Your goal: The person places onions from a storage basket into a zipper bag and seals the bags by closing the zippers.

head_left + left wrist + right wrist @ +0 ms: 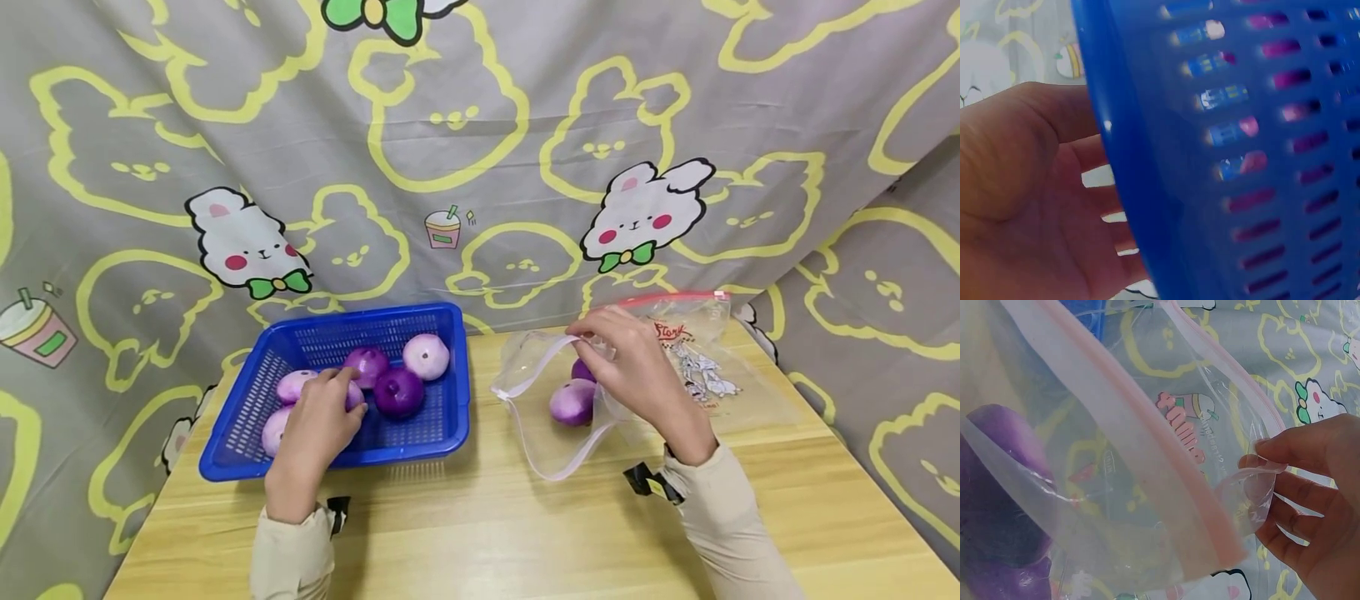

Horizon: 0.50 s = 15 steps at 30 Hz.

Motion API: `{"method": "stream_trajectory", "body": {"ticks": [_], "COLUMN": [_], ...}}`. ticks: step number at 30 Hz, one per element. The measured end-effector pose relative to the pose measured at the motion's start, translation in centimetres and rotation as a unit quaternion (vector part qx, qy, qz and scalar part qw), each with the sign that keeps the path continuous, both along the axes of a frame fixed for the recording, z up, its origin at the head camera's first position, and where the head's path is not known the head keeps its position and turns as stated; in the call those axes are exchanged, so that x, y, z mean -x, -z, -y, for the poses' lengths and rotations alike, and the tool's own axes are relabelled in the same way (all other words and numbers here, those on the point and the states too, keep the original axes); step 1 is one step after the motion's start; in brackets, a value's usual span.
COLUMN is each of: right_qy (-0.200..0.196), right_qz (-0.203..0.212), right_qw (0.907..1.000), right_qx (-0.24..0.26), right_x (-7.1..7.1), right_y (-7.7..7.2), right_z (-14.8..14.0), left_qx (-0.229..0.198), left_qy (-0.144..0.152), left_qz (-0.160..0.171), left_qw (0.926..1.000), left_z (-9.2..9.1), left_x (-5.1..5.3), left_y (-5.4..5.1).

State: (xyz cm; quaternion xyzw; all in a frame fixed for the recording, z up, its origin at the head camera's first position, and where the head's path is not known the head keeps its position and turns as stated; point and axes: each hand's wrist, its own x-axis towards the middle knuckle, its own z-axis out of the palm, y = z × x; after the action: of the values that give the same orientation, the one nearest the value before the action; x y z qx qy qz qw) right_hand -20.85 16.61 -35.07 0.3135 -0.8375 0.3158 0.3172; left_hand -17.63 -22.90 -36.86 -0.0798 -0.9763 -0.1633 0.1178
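Observation:
My left hand (321,417) reaches over the front of a blue plastic basket (461,383) and grips a pale purple onion (354,395), thumb and index finger on either side of it. In the left wrist view the fingers of the left hand (1029,187) pass behind the basket rim, so their tips are hidden. My right hand (637,367) pinches the edge of a clear zip bag (536,433), whose mouth gapes toward the basket. Inside the bag lie purple onions (573,402); the right wrist view shows the thumb and fingertips (1266,448) on the plastic.
Several more onions, dark purple (399,392) and pale (426,357), sit in the basket. Another clear bag (705,375) with a red zip and printed picture lies flat at the right of the wooden table (465,525). Behind hangs a patterned grey curtain (465,125).

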Motion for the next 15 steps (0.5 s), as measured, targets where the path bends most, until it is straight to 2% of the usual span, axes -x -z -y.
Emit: {"method": "stream_trajectory", "body": {"ticks": [6,10,15], "right_qy": [0.0,-0.001,0.0], "right_qz": [0.0,0.003,0.01], "right_qw": [1.0,1.0,0.9999], "right_qx": [0.0,0.002,0.004], "right_x": [0.1,0.0,0.0], "right_y": [-0.3,-0.3,-0.1], "right_z": [-0.1,-0.2,-0.2], "left_qx": [0.01,-0.009,-0.04], "left_qy": [-0.032,-0.037,-0.053], "left_qz": [0.062,0.114,0.154], "left_qw": [0.9975,0.9928,0.9859], "left_z": [1.6,2.4,2.8], "left_x": [-0.1,0.0,0.1], "left_y": [0.3,0.7,1.0]}}
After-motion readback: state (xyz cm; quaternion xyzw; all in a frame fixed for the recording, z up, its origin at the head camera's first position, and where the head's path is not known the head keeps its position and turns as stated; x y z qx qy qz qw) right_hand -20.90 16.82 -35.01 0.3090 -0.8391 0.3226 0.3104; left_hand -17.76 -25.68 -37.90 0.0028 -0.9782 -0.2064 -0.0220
